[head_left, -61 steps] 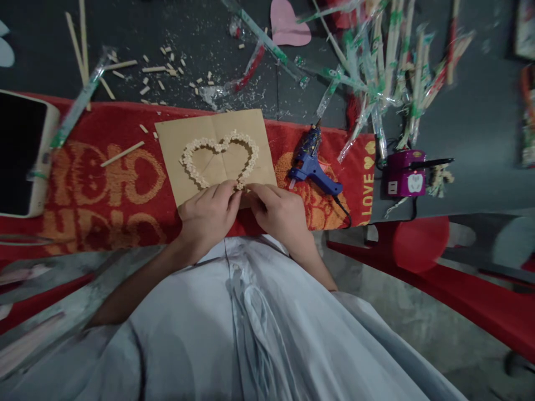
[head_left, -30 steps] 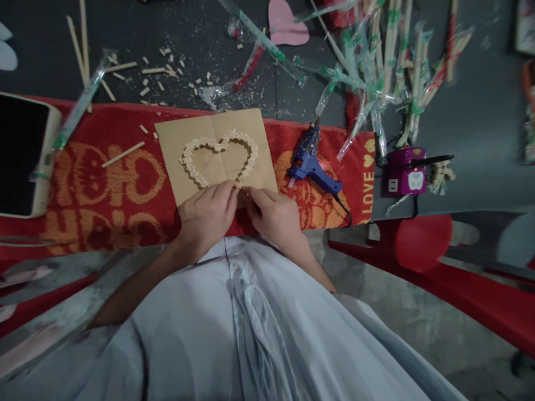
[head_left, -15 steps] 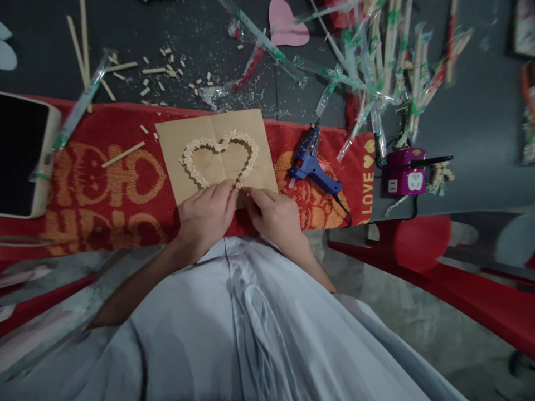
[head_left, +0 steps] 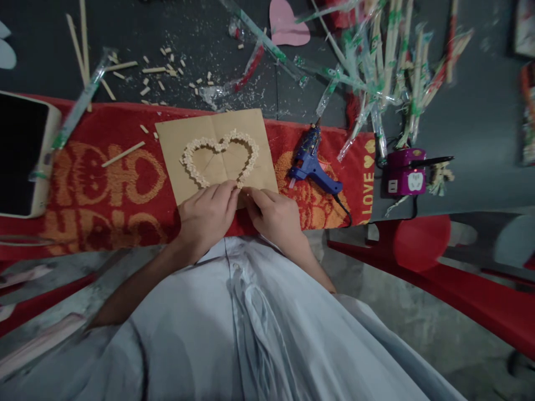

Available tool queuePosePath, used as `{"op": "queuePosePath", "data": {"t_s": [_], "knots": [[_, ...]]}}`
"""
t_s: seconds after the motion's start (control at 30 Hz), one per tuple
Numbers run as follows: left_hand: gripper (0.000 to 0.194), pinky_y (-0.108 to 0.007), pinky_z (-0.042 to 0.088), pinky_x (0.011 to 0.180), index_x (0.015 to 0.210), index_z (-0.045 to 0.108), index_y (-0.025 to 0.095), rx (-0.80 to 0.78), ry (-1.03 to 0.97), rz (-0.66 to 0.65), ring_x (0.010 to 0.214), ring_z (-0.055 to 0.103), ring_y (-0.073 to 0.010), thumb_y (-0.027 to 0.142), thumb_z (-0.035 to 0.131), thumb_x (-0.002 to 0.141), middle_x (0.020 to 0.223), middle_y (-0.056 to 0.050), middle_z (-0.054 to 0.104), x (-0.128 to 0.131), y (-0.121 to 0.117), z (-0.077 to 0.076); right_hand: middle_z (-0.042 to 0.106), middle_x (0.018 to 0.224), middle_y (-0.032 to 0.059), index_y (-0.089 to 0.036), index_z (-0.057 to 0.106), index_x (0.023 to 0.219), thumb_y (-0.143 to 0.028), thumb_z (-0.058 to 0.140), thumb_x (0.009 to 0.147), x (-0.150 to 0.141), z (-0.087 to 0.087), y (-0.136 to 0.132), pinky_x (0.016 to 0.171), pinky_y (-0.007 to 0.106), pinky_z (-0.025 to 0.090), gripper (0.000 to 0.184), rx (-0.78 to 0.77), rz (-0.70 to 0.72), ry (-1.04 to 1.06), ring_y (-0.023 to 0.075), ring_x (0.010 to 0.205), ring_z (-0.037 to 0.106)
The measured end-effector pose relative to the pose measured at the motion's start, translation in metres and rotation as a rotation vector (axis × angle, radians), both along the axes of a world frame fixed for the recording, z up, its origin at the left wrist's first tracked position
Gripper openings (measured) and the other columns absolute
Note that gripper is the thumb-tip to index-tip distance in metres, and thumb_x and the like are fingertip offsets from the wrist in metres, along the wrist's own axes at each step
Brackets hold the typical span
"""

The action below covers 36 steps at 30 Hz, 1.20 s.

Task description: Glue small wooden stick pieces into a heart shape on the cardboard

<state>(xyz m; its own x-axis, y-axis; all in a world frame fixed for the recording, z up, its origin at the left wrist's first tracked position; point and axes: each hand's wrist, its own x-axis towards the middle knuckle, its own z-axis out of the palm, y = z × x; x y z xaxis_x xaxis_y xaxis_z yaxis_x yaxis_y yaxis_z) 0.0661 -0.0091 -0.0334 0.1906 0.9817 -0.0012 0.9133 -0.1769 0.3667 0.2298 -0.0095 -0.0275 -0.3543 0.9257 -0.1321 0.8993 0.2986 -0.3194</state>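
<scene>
A heart outline (head_left: 253,150) built of short pale stick pieces stands on a creased brown sheet of cardboard or paper (head_left: 167,139). My left hand (head_left: 209,209) lies over the heart's lower left part with its fingers pressed together. Facing it, my right hand (head_left: 276,214) has thumb and fingers pinched at the lower tip. The fingertips of both hands nearly meet there, and they hide the tip and whatever is between them. Right of the sheet, a blue hot glue gun (head_left: 315,170) rests on a red towel (head_left: 125,125) patterned in orange.
A phone (head_left: 25,153) lies at the left edge. Cut stick pieces (head_left: 167,69) and crumbs are scattered beyond the towel. Wrapped sticks (head_left: 376,61) pile up at the back right, near a pink paper heart (head_left: 288,25). A purple power socket cube (head_left: 407,172) sits right of the towel.
</scene>
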Motion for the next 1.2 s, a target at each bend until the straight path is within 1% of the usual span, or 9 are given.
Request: {"op": "queuePosePath", "data": {"t_s": [0.2, 0.33, 0.43, 0.63, 0.8, 1.0, 1.2], "knots": [[0.03, -0.032, 0.052, 0.075, 0.109, 0.073, 0.023, 0.031, -0.008, -0.013, 0.088, 0.074, -0.0222, 0.033, 0.045, 0.102, 0.1, -0.008, 0.08, -0.0005, -0.0002, -0.0025, 0.079, 0.096, 0.0062, -0.02, 0.071, 0.121, -0.02, 0.048, 0.097, 0.0, 0.0007, 0.0006, 0.062, 0.028, 0.04, 0.034, -0.033, -0.001, -0.004, 0.0164, 0.081, 0.07], [0.029, -0.032, 0.052, 0.075, 0.109, 0.073, 0.024, 0.027, -0.012, -0.006, 0.087, 0.074, -0.0217, 0.033, 0.046, 0.102, 0.1, -0.007, 0.079, -0.0006, 0.0001, -0.0038, 0.079, 0.099, 0.0067, -0.02, 0.071, 0.123, -0.018, 0.047, 0.097, -0.0006, 0.0012, 0.001, 0.063, 0.028, 0.04, 0.035, -0.048, 0.0, -0.008, 0.0167, 0.082, 0.071], [0.03, -0.032, 0.053, 0.076, 0.11, 0.073, 0.023, 0.02, -0.003, -0.008, 0.088, 0.074, -0.0223, 0.033, 0.045, 0.102, 0.102, -0.008, 0.079, -0.0005, 0.0001, -0.0029, 0.08, 0.101, 0.0069, -0.02, 0.071, 0.123, -0.02, 0.045, 0.098, -0.0008, 0.0016, 0.0012, 0.062, 0.028, 0.04, 0.036, -0.052, -0.003, -0.011, 0.017, 0.083, 0.071], [0.035, -0.033, 0.053, 0.078, 0.113, 0.073, 0.023, -0.028, 0.017, -0.009, 0.092, 0.074, -0.0224, 0.034, 0.041, 0.103, 0.106, -0.008, 0.079, 0.0, 0.0005, 0.0023, 0.08, 0.1, 0.0071, -0.021, 0.072, 0.122, -0.019, 0.047, 0.097, -0.0006, 0.0021, 0.001, 0.062, 0.028, 0.039, 0.035, -0.048, -0.007, 0.001, 0.0167, 0.082, 0.07], [0.034, -0.032, 0.053, 0.078, 0.111, 0.073, 0.024, -0.031, 0.014, 0.001, 0.091, 0.074, -0.0215, 0.034, 0.042, 0.103, 0.103, -0.008, 0.08, 0.0002, 0.0007, 0.0027, 0.08, 0.097, 0.0068, -0.021, 0.072, 0.122, -0.019, 0.048, 0.096, -0.0011, 0.0033, 0.0014, 0.061, 0.028, 0.038, 0.036, -0.051, -0.009, -0.006, 0.017, 0.081, 0.07], [0.035, -0.035, 0.053, 0.08, 0.113, 0.072, 0.024, -0.085, -0.017, 0.018, 0.094, 0.074, -0.0242, 0.035, 0.042, 0.103, 0.106, -0.01, 0.078, 0.0003, 0.0005, 0.0032, 0.08, 0.099, 0.0079, -0.02, 0.073, 0.121, -0.02, 0.045, 0.098, -0.0012, 0.0023, 0.0012, 0.062, 0.029, 0.039, 0.036, -0.051, -0.002, -0.012, 0.0185, 0.081, 0.071], [0.035, -0.033, 0.053, 0.078, 0.113, 0.072, 0.024, -0.061, 0.002, 0.008, 0.093, 0.074, -0.0229, 0.035, 0.041, 0.103, 0.104, -0.009, 0.079, 0.0006, 0.0008, 0.0028, 0.08, 0.098, 0.0069, -0.02, 0.072, 0.121, -0.019, 0.048, 0.096, -0.0007, 0.0003, 0.0, 0.062, 0.028, 0.038, 0.034, -0.03, -0.003, 0.001, 0.017, 0.081, 0.07]]}}
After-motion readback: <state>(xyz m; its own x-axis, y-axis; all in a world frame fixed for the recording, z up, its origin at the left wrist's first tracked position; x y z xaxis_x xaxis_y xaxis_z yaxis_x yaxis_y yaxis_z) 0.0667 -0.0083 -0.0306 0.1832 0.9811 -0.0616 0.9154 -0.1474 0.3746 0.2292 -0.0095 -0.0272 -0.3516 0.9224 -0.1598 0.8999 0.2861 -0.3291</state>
